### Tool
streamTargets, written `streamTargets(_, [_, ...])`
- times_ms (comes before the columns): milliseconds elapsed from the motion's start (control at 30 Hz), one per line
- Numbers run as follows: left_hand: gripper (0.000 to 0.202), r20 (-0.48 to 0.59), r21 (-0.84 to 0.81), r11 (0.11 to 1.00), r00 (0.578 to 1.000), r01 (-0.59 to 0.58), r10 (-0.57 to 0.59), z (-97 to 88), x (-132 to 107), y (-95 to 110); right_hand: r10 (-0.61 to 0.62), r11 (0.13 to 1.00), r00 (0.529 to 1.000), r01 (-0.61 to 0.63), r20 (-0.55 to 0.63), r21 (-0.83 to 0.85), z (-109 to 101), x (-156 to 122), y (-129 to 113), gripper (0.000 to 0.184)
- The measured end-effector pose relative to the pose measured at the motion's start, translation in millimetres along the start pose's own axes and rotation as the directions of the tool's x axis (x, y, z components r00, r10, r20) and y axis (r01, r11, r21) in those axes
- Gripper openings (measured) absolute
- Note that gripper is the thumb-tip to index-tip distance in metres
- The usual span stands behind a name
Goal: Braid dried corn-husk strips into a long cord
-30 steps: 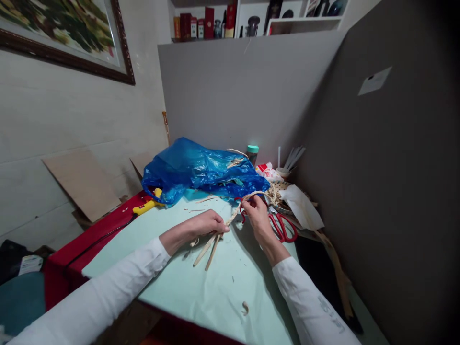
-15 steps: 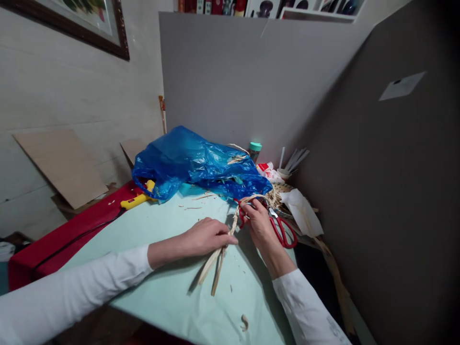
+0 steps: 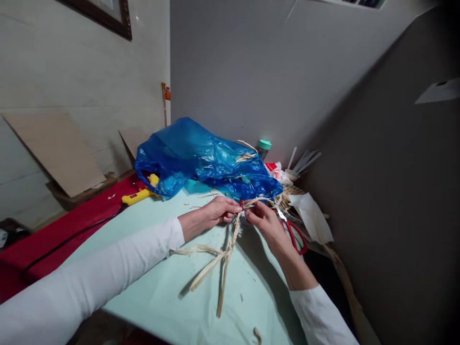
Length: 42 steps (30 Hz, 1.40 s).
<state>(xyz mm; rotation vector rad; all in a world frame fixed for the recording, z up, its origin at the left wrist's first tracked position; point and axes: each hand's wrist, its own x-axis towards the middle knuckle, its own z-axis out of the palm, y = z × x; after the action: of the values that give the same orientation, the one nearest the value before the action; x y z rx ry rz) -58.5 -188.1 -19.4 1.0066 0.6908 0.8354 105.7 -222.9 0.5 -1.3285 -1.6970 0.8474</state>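
A braid of pale, straw-like strips (image 3: 235,232) runs down the light green cloth and ends in several loose strands. My left hand (image 3: 223,211) is closed in a pinch at the braid's upper part, its fingertips by a small red thing (image 3: 241,204) that I cannot make out. My right hand (image 3: 266,223) pinches the braid just to the right, fingertips close to the left ones. From there the braid bends back over the right fingers. Red-handled scissors (image 3: 299,239) lie partly hidden behind my right hand.
A crumpled blue plastic bag (image 3: 201,158) lies at the back. A yellow corded tool (image 3: 138,196) rests left on red cloth (image 3: 89,206). At the right are white paper (image 3: 312,218), a green-lidded jar (image 3: 264,146) and white sticks (image 3: 305,162). Grey panels stand behind and right.
My left hand has moved up along the braid to beside the right hand, uncovering the lower braid and its loose strands. The view has tilted down somewhat.
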Motion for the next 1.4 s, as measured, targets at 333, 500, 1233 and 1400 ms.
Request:
streamTargets(333, [0.017, -0.018, -0.050, 0.998, 1.000, -0.025, 0.024, 5.4, -7, -7, -0.189, 0.848, 0.980, 0.130, -0.063, -0.513, -4, -5, -1, 0.026])
streamTargets(500, [0.018, -0.016, -0.066, 0.998, 1.000, 0.009, -0.010, 2.3, -5, -6, -0.320, 0.812, 0.925, 0.158, -0.204, -0.562, 10, -5, 3, 0.030])
streamTargets(1233, [0.018, -0.134, 0.103, 0.988, 0.983, -0.112, 0.126, 10.9, -10, -14, -0.023, 0.961, 0.996, -0.001, -0.082, -0.278, -4, -3, 2, 0.027])
streamTargets(1400, [0.021, -0.164, 0.176, 0.978, 0.976, -0.111, 0.140, 15.0, -13, -11, -0.068, 0.855, 0.994, 0.017, -0.080, -0.518, -5, -7, -11, 0.022])
